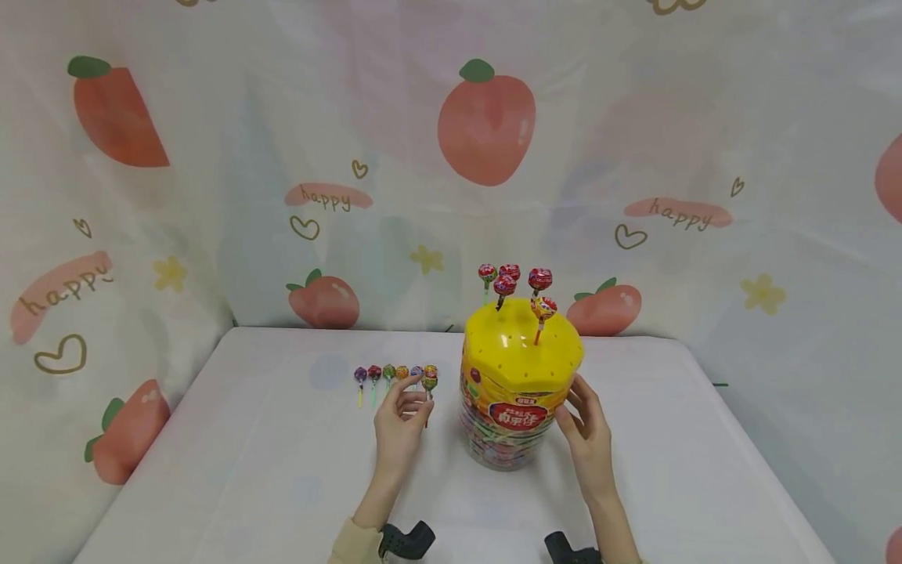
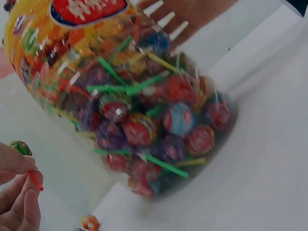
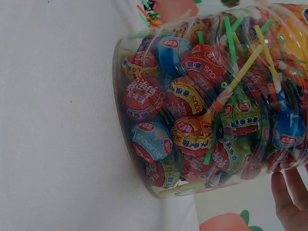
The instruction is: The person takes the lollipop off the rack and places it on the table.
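My left hand (image 1: 398, 427) pinches a lollipop (image 1: 430, 378) by its red stick between thumb and fingers, candy end up. It is to the left of a large clear jar (image 2: 159, 120) packed with wrapped lollipops. The jar stands upright under a yellow lid (image 1: 503, 348), from which several lollipops (image 1: 540, 280) stick up on their sticks. On the jar's right side, my right hand (image 1: 588, 442) rests its fingers, fairly straight, against the wall; their fingertips (image 3: 279, 183) show at the jar in the right wrist view. Behind my left hand, several lollipops (image 1: 374, 373) lie in a row.
Everything is on a white-covered table (image 1: 232, 439). A printed cloth backdrop (image 1: 395, 94) with fruit pictures hangs behind and beside it. Dark wrist cameras (image 1: 407, 540) sit on both forearms.
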`<act>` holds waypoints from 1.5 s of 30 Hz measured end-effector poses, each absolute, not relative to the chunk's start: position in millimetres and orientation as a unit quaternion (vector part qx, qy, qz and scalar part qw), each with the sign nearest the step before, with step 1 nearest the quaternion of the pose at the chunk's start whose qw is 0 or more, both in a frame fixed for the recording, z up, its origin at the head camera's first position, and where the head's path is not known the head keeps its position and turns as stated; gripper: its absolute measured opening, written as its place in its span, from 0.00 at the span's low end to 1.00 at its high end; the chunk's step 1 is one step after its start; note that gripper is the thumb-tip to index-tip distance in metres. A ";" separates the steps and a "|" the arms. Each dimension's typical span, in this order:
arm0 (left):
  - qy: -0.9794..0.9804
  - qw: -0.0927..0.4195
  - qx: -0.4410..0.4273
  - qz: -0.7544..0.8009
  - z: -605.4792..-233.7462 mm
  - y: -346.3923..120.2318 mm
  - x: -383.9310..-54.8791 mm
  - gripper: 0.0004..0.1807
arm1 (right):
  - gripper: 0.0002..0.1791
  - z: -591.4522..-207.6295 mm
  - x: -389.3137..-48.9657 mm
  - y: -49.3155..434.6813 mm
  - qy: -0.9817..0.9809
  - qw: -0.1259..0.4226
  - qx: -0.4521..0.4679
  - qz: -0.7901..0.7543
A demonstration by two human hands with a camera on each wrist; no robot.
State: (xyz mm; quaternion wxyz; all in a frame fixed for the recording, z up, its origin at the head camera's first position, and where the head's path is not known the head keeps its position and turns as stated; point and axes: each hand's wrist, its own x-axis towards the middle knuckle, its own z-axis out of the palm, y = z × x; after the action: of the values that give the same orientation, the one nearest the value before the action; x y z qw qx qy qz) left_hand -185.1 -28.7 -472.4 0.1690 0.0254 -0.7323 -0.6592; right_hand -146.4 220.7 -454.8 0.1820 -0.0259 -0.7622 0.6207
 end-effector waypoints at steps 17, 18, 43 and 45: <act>-0.771 0.109 0.072 -0.624 -520.0 -35.4 -200.3 0.25 | 0.29 -455.5 -146.4 221.1 -0.760 0.187 -0.025 0.622; -0.776 0.109 0.072 -0.617 -520.7 -35.5 -200.4 0.25 | 0.29 -455.6 -146.4 221.1 -0.760 0.187 -0.025 0.621; -0.830 0.102 0.065 -0.545 -520.9 -35.3 -194.2 0.30 | 0.29 -453.8 -147.2 220.3 -0.760 0.181 -0.027 0.624; -0.832 0.103 0.062 -0.541 -521.2 -35.3 -193.0 0.30 | 0.29 -453.9 -147.5 220.0 -0.760 0.180 -0.027 0.624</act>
State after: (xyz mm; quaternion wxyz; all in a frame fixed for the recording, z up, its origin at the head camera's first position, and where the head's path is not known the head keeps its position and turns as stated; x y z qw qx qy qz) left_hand -193.0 -35.3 -521.2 0.1034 0.0623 -0.8321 -0.5414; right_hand -147.5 220.0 -453.9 0.1805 -0.0273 -0.7601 0.6237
